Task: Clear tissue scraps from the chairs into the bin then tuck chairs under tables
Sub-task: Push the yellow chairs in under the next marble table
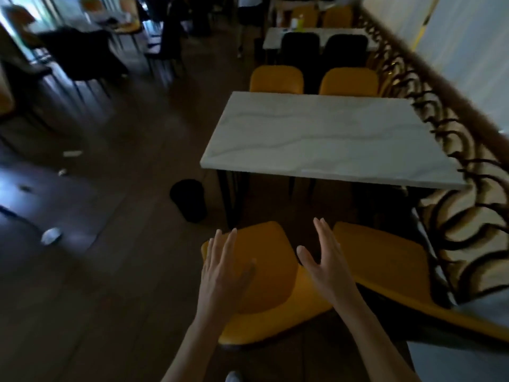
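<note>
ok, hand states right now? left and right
Left hand: open, fingers straight, over the near chair, holding nothing.
Right hand: open, fingers straight, holding nothing.

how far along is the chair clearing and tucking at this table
Looks done: no tissue scraps show on the near left chair or near right chair; the bin stands by the table. In hand: left hand and right hand are open over the left chair, holding nothing. Left: both near chairs sit clear of the table, untucked. White bits lie on the floor.
</note>
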Available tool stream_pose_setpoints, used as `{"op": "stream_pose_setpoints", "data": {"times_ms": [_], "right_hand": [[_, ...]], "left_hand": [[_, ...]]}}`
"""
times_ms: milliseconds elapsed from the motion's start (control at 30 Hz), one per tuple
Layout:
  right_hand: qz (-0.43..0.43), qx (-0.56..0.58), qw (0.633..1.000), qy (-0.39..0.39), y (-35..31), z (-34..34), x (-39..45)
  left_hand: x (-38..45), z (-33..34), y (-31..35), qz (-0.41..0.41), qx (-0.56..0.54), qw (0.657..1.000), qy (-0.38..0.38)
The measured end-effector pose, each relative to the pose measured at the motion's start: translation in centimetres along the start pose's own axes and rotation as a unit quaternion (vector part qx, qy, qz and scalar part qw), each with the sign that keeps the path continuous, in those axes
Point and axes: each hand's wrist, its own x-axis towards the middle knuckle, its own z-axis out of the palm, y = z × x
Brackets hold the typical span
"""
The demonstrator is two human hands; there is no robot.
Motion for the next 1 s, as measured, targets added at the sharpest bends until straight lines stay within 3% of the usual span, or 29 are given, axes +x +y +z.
{"op": "stream_pose_setpoints", "data": {"times_ms": [133,267,467,667,733,867,933,1000], "right_hand": [[0.027,0.006,0.999,-0.043,2.2,2.5,-1.1],[0.084,-0.076,0.991,-0.067,6.0,4.2,-2.6],[0.208,-0.056,0.974,0.068,10.3,5.1,-3.6],[0.323,0.148,0.929,0.105,11.6,5.1,-3.3],[0.379,0.241,0.882,0.141,11.6,5.3,-3.6],[0.526,0.390,0.750,0.093,11.7,5.3,-3.0],[0.542,0.440,0.714,0.061,11.5,5.0,-2.8],[0.532,0.451,0.715,0.047,11.6,4.8,-2.8]], "left_hand": [[-3.2,1.6,-2.1,-0.087,0.018,0.996,-0.014],[-6.1,3.9,-5.1,-0.204,-0.013,0.978,-0.038],[-7.5,6.3,-6.3,-0.388,-0.148,0.910,-0.018],[-7.8,8.7,-5.9,-0.508,-0.304,0.806,0.000],[-8.2,9.3,-5.4,-0.545,-0.369,0.751,0.049],[-8.4,10.4,-4.1,-0.604,-0.539,0.577,0.107],[-8.4,10.7,-3.4,-0.604,-0.576,0.538,0.116],[-8.4,10.8,-3.2,-0.598,-0.593,0.524,0.127]]}}
